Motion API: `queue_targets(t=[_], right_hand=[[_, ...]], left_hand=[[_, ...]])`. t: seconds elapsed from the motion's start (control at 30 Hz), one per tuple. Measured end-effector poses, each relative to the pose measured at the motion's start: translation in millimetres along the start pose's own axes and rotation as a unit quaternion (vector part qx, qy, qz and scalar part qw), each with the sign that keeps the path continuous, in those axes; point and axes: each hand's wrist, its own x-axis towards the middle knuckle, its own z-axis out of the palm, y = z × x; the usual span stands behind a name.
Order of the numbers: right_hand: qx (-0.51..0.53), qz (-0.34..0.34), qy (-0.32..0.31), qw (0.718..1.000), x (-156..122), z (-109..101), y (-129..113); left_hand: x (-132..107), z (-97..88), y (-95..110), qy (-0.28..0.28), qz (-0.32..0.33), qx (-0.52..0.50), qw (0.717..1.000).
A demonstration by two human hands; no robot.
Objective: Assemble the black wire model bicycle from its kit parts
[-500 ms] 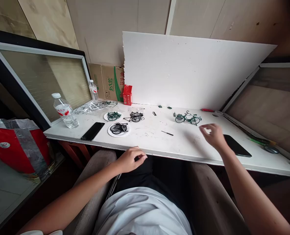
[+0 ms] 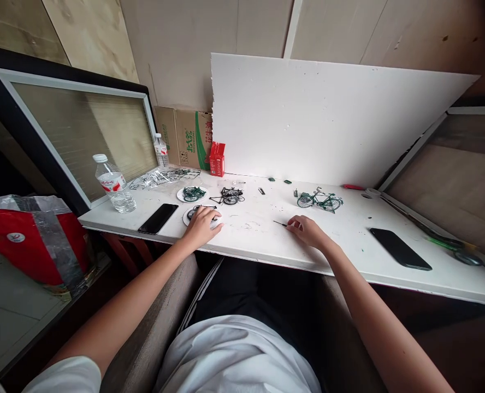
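Observation:
My left hand hangs over the near white plate, thumb apart from its bent fingers. It partly covers the black bicycle model parts there; whether the fingertips touch them is hard to see. Near the table's middle, my right hand has its fingertips closed on the dark handle of a small screwdriver, whose thin shaft points left along the tabletop. A green model bicycle stands upright beyond that hand. Another plate carries green bicycle parts, with loose black bicycle parts to its right.
Phones lie at left and right. A water bottle stands at the left edge, near silvery wrapping. Small green pieces lie by the white board. A red box stands before a carton.
My left hand has risen from the table's front edge to the near plate. My right hand has come left and down from beside the green bicycle and taken hold of the screwdriver.

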Motion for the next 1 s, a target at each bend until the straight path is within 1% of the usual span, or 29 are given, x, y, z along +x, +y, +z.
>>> queue_targets(t=[0.1, 0.17, 0.33, 0.4, 0.47, 0.6, 0.67, 0.73, 0.83, 0.87, 0.93, 1.0], right_hand=[[0.001, 0.0, 0.029, 1.0, -3.2, 4.2, -1.9], [0.006, 0.013, 0.039, 0.999, -4.0, 6.5, -3.2], [0.008, 0.017, 0.055, 0.998, -4.1, 10.6, -3.5], [0.003, 0.018, 0.061, 0.998, -4.4, 11.5, -3.1], [0.0, 0.022, 0.06, 0.998, -5.1, 11.8, -3.0], [-0.009, 0.022, 0.062, 0.998, -6.5, 11.6, -4.3], [-0.014, 0.024, 0.064, 0.998, -7.0, 11.7, -5.1], [-0.015, 0.026, 0.065, 0.997, -7.1, 12.0, -5.8], [-0.019, 0.028, 0.064, 0.997, -7.0, 12.7, -6.6], [-0.021, 0.027, 0.065, 0.997, -7.1, 12.9, -6.8], [-0.026, 0.025, 0.068, 0.997, -7.6, 13.1, -7.3], [-0.028, 0.023, 0.072, 0.997, -8.8, 13.2, -7.7]], left_hand=[[13.0, 7.0, -4.4, -0.053, -0.011, 0.062, 0.997], [17.0, 11.3, -7.0, -0.08, -0.014, 0.081, 0.993], [18.3, 16.1, -21.3, -0.125, -0.063, 0.067, 0.988], [19.2, 16.7, -29.8, -0.129, -0.07, 0.058, 0.987], [20.8, 17.2, -39.3, -0.125, -0.064, 0.051, 0.989], [23.7, 16.0, -56.6, -0.11, -0.045, 0.039, 0.992], [24.2, 13.1, -60.2, -0.094, -0.035, 0.041, 0.994], [25.7, 9.5, -58.1, -0.065, -0.02, 0.056, 0.996], [36.7, 7.9, -45.6, -0.026, 0.007, 0.079, 0.997], [44.1, 9.7, -40.0, -0.021, 0.012, 0.08, 0.997], [64.8, 17.8, -28.8, -0.032, 0.015, 0.073, 0.997], [91.0, 31.1, -19.8, -0.038, -0.012, 0.058, 0.998]])
